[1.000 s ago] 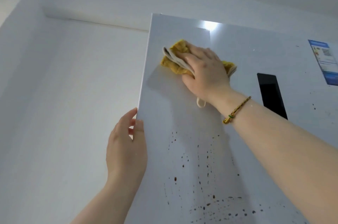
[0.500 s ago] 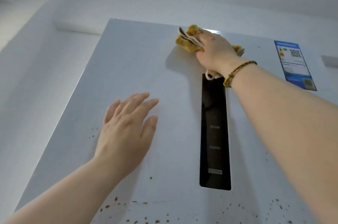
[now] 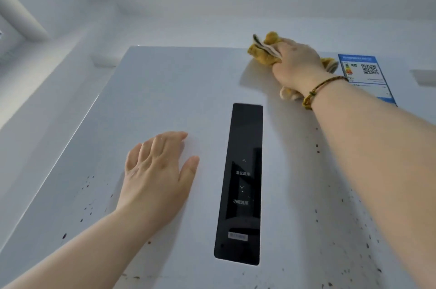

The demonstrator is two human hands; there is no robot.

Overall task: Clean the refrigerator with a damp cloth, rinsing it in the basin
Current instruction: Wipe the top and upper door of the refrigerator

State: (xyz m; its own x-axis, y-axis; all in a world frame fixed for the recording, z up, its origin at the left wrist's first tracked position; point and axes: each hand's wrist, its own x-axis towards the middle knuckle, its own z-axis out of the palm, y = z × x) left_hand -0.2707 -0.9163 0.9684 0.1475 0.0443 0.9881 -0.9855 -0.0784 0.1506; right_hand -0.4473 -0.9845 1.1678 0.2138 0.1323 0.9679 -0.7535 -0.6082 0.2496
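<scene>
- Refrigerator door [image 3: 165,100]: pale grey front, seen from below. The wiping is at its top edge, toward the right-hand side.
- Right hand [image 3: 297,62]: the arm is stretched up, and the fingers curl round a bunched yellow cloth [image 3: 260,54], pressing it to the door. The bunching makes a thick pad, probably so that pressure carries through at full reach. A pale loop of the cloth hangs below the wrist, beside a braided bracelet [image 3: 317,90].
- The cloth sits just left of the blue energy label [image 3: 364,74]. Cannot tell whether its trailing end touches the label.
- Left hand [image 3: 158,175]: flat on the door and holding nothing, fingers straight and close together, thumb spread. It lies just left of the black control panel [image 3: 243,182], apart from it. Judged purpose: it braces the body and steadies the door while the other arm stretches. This placement also avoids the touch controls.
- Dark specks [image 3: 367,245]: scattered over the lower door on both sides, denser at right. The area around the cloth looks free of them. Judgement: work runs top down, and most of the soiling is not yet reached.
- Basin: not in view. Rinsing will mean leaving the door.
- Risk: a wet cloth dragged across the label or panel.
</scene>
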